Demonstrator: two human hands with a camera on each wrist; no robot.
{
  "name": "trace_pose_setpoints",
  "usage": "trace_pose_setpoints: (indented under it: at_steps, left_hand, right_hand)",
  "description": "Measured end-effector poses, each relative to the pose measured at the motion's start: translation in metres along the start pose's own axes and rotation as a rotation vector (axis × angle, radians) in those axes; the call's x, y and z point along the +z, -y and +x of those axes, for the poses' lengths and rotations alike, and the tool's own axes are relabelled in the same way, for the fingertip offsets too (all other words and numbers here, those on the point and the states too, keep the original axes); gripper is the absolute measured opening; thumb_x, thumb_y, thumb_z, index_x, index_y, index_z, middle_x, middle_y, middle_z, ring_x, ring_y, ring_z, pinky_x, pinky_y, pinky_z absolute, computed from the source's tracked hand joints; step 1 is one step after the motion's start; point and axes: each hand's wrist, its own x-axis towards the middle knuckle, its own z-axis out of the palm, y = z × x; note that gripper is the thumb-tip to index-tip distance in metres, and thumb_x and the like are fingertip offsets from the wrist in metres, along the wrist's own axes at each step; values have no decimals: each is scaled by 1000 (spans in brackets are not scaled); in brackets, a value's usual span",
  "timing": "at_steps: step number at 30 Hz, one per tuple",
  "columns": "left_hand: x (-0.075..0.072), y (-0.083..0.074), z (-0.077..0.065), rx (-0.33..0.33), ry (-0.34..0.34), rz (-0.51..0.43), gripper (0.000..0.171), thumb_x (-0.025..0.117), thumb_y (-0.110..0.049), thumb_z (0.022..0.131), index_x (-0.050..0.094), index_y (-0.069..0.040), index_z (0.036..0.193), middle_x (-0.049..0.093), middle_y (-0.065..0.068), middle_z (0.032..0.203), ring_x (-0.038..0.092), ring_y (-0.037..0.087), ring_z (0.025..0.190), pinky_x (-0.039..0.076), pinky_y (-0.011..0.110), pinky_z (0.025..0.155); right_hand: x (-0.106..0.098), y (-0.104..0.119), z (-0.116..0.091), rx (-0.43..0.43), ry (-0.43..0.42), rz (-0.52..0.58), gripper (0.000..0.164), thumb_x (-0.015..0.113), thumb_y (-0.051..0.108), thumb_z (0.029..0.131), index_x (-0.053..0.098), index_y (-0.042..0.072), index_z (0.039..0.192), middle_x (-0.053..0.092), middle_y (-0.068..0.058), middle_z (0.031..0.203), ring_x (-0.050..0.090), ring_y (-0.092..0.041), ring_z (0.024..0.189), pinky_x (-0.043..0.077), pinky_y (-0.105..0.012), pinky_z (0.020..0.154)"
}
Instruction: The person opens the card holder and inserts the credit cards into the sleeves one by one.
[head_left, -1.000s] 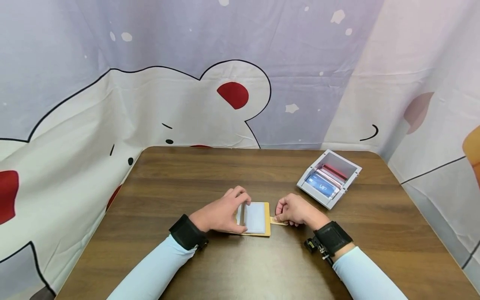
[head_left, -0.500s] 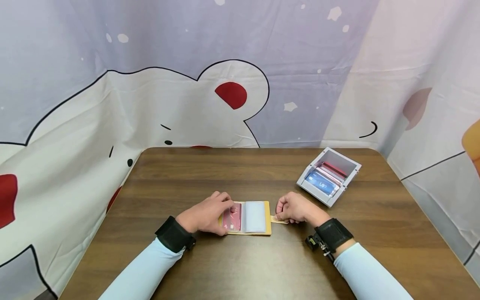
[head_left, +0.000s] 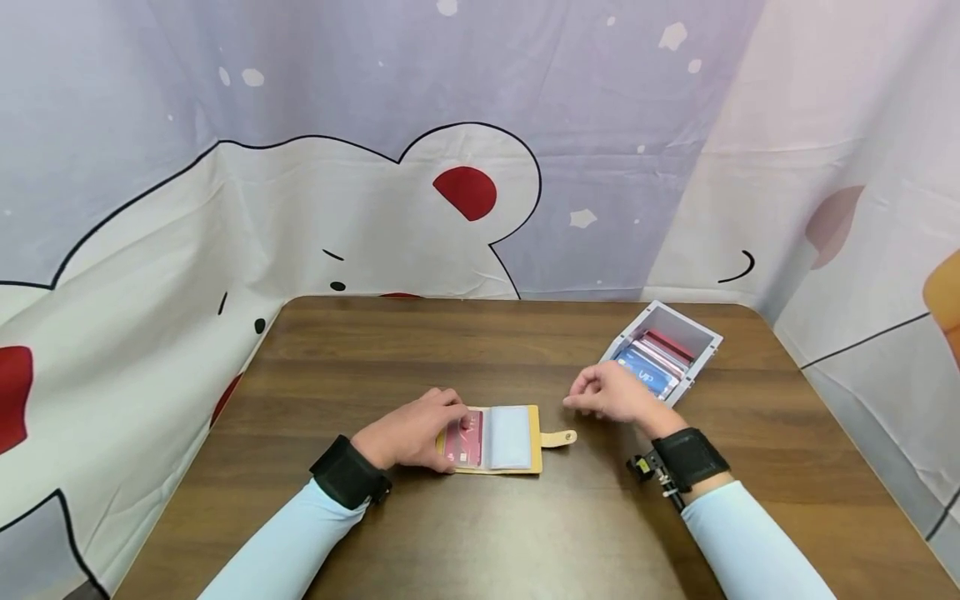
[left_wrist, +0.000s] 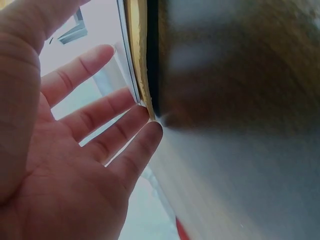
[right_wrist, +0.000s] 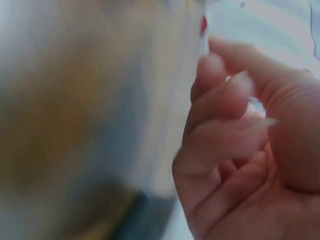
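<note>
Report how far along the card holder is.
Done: card holder open, pink card on its left side. In hand: left hand touches the holder; right hand, near the gray box, seems to hold nothing. Probably left: fitting boxed cards, since the right page shows none.

Tabletop: brown wood grain, rounded far corners, pale sheen. Behind: creased fabric backdrop, lilac and white, cartoon-printed.

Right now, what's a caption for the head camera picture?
Left hand on an open yellow card holder, right hand near a gray card box.
</note>
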Motion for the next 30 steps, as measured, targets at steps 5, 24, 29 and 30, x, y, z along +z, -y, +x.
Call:
trace_pose_setpoints:
  at_steps: [5, 24, 29, 30]
  left_hand:
    - [0, 0, 2, 9, -6, 0, 65, 90, -41, 75, 64, -19, 131, 57, -4, 120, 47, 15, 114, 52, 32, 97]
    - [1, 2, -1, 63, -49, 21, 63, 93, -40, 72, 61, -16, 120, 55, -2, 109, 48, 16, 107, 50, 30, 93]
    - [1, 2, -2, 54, -37, 25, 64, 93, -41, 73, 60, -15, 122, 55, -2, 111, 48, 16, 108, 50, 31, 94]
    - [1, 2, -2, 51, -34, 25, 64, 93, -40, 73, 60, -15, 123, 56, -2, 111, 48, 16, 108, 51, 31, 94]
  right_hand:
    - [-53, -18, 2, -64, -227, -320, 11, 81, 18, 86, 74, 15, 78, 68, 7, 67, 56, -7, 62, 45, -28, 63]
    - [-104, -62, 17, 112, 25, -403, 36, 89, 39, 78, 69, 9, 85, 61, 2, 74, 54, -15, 70, 43, -30, 68]
    - [-109, -60, 19, 102, 29, -396, 31, 87, 32, 81, 69, 7, 83, 60, 0, 73, 53, -14, 69, 42, -29, 66]
    - [-110, -60, 19, 104, 26, -398, 30, 87, 31, 82, 70, 6, 84, 61, 0, 74, 53, -15, 70, 42, -29, 67]
